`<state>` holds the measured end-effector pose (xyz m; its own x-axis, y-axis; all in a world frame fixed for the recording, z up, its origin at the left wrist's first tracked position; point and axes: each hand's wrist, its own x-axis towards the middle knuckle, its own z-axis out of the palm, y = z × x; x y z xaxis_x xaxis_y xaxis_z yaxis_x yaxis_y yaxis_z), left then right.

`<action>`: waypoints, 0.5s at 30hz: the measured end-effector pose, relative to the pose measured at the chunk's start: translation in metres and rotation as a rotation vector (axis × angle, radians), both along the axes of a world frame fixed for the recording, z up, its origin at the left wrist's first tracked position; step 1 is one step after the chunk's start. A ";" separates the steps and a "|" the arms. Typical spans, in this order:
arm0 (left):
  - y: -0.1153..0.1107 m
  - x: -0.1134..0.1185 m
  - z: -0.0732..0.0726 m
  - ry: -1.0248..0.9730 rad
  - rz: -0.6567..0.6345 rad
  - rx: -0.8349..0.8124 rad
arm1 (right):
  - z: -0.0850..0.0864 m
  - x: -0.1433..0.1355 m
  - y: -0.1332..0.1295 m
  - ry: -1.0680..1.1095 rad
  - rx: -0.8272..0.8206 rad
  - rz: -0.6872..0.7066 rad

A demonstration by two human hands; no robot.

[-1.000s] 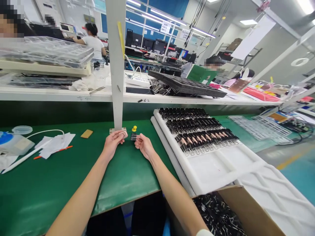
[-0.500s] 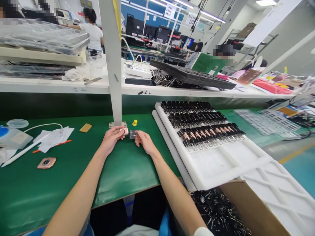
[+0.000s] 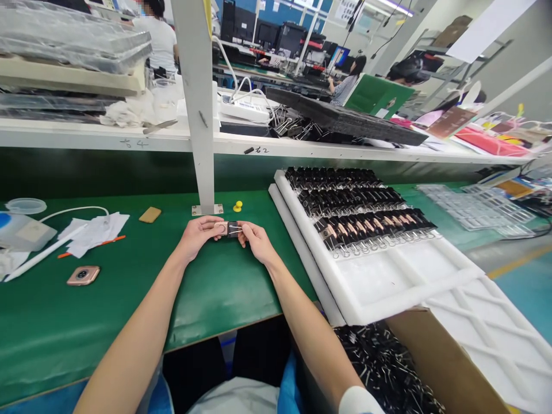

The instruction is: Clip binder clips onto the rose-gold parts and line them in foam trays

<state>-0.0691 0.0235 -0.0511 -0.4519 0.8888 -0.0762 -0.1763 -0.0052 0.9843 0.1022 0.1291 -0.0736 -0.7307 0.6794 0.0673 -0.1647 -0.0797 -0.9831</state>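
Note:
My left hand (image 3: pixel 202 236) is closed on a rose-gold watch case (image 3: pixel 223 228), its thumb lying over the near face. From the other side, my right hand (image 3: pixel 255 240) pinches the wire handles of a black binder clip (image 3: pixel 233 229). The clip's body meets the right edge of the watch case; how far its jaws reach over the case is too small to tell. Another rose-gold watch case (image 3: pixel 83 275) with a dark round centre lies on the green mat to the left. A yellow suction cup (image 3: pixel 238 206) stands just beyond my hands.
A white foam tray (image 3: pixel 345 299) at the right holds rows of clipped watch cases (image 3: pixel 375 230). Below it, a cardboard box (image 3: pixel 444 351) contains many loose binder clips (image 3: pixel 383 362). A metal post (image 3: pixel 202 144) rises behind my hands. Papers (image 3: pixel 97 233) and a tan pad (image 3: pixel 150 215) lie left.
My hands have come together: the binder clip, apart from the watch case before, now meets its right edge. The camera view has tilted slightly downward.

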 end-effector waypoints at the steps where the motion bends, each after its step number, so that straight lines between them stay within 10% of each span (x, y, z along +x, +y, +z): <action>1: 0.000 0.000 -0.001 0.016 0.006 -0.004 | -0.001 -0.001 0.000 -0.009 0.012 -0.006; 15: 0.003 -0.001 -0.002 0.059 0.073 0.009 | -0.002 -0.012 -0.012 -0.037 -0.002 -0.113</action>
<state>-0.0700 0.0263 -0.0531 -0.5186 0.8541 -0.0396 -0.1169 -0.0250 0.9928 0.0905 0.1169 -0.0760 -0.6510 0.7580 0.0407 -0.1366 -0.0642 -0.9885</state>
